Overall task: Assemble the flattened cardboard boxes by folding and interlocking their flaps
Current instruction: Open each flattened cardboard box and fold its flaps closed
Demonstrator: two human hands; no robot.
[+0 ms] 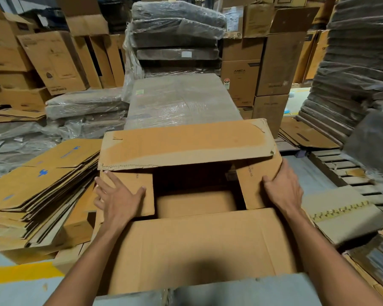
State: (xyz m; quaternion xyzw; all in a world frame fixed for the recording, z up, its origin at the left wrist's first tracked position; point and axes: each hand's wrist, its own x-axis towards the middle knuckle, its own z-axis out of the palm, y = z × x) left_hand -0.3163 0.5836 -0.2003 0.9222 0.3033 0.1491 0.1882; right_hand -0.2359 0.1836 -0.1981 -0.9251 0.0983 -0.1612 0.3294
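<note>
- Cardboard blanks in a flattened stack point(42, 186) lie on the floor at the far left, waiting their turn.
- My left hand point(117, 195) lies flat, fingers spread wide, pressing the left side flap point(145, 202) down over the opening.
- The box point(195, 204) stands in the centre, right in front of me. Its far long flap point(186, 146) leans over the opening, and its near long flap point(197, 246) is splayed towards me.
- My right hand point(283, 186) holds the right side flap point(252, 186), which is tilted up. The thumb is on its face and the other fingers go over its outer edge, out of sight.
- I judge this to be the step of folding in the short flaps. Next I would level both of them, then bring the long flaps over and tuck them so they interlock.
</note>
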